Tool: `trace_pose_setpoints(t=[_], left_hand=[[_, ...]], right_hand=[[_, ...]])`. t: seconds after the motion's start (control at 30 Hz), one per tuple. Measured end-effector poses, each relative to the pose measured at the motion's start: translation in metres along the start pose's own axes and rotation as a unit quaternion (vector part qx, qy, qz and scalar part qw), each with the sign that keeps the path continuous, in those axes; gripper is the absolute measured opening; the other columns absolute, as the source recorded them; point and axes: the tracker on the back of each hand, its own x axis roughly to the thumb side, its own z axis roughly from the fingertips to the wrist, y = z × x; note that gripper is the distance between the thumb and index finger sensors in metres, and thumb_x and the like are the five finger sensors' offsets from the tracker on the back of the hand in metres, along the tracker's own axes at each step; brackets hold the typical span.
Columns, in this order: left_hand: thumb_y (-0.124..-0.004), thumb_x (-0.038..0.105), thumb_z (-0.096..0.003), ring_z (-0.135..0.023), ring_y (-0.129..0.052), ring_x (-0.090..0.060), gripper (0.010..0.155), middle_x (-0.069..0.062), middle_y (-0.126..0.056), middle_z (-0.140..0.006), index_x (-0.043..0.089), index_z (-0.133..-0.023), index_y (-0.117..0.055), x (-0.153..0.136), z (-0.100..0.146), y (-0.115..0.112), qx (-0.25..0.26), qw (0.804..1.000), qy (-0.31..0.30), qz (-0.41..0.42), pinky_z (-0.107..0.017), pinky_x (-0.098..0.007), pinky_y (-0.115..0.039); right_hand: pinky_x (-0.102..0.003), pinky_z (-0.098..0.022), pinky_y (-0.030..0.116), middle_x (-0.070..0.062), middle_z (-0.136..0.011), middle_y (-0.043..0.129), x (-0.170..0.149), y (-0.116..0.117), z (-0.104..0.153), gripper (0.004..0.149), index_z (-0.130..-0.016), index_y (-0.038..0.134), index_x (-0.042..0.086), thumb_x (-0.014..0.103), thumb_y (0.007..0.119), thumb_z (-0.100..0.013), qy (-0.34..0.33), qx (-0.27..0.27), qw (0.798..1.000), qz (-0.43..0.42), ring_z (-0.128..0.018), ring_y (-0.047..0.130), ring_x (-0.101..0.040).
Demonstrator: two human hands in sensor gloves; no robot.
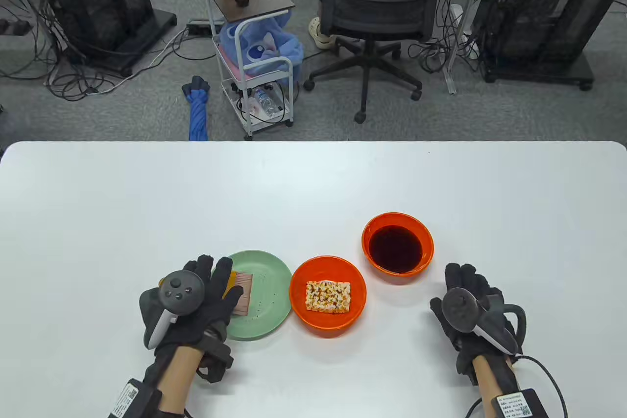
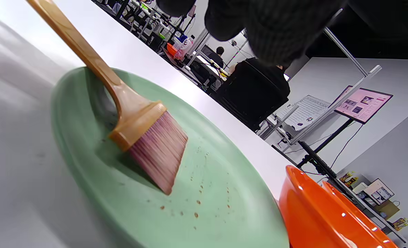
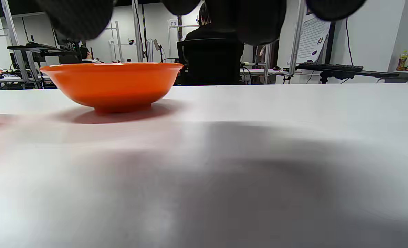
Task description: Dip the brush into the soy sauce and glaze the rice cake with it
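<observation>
While two orange bowls (image 1: 327,295) wait, the left hand (image 1: 196,303), apparently spread, covers one brush (image 2: 135,120).

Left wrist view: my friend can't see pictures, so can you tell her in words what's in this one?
A wooden-handled brush lies on a pale green plate, its pinkish bristles resting on the plate near small brown specks. The left hand hangs dark and blurry at the top, not touching the brush, and an orange bowl sits at the lower right.
</observation>
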Motion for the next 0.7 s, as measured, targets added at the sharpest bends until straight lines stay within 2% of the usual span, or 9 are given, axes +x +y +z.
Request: trace_pose_setpoints(t=[0.53,0.7], left_hand=[[-0.068,0.056,-0.0493,-0.113,-0.024,-0.042,0.069,-0.008,-0.028,-0.119,0.036,-0.111,-0.046,0.0010,-0.0002,-0.0021,-0.014,1.000,0.002,0.000,-0.076,-0.068,-0.027],[-0.072,0.053,-0.0494,-0.114,-0.023,-0.041,0.068,-0.006,-0.028,-0.120,0.037,-0.111,-0.046,0.0020,-0.0009,0.0052,-0.023,1.000,0.003,0.009,-0.077,-0.069,-0.027]], right_hand=[[-0.072,-0.062,0.054,-0.029,-0.111,0.042,-0.0073,-0.0002,0.0000,0.077,-0.106,0.034,0.006,0.050,0.063,-0.051,0.010,0.015,1.000,-0.012,-0.095,0.060,-0.048],[-0.071,-0.062,0.055,-0.029,-0.111,0.043,-0.0090,-0.0009,-0.0002,0.077,-0.106,0.033,0.006,0.051,0.063,-0.051,0.025,0.013,1.000,0.001,-0.095,0.060,-0.048]])
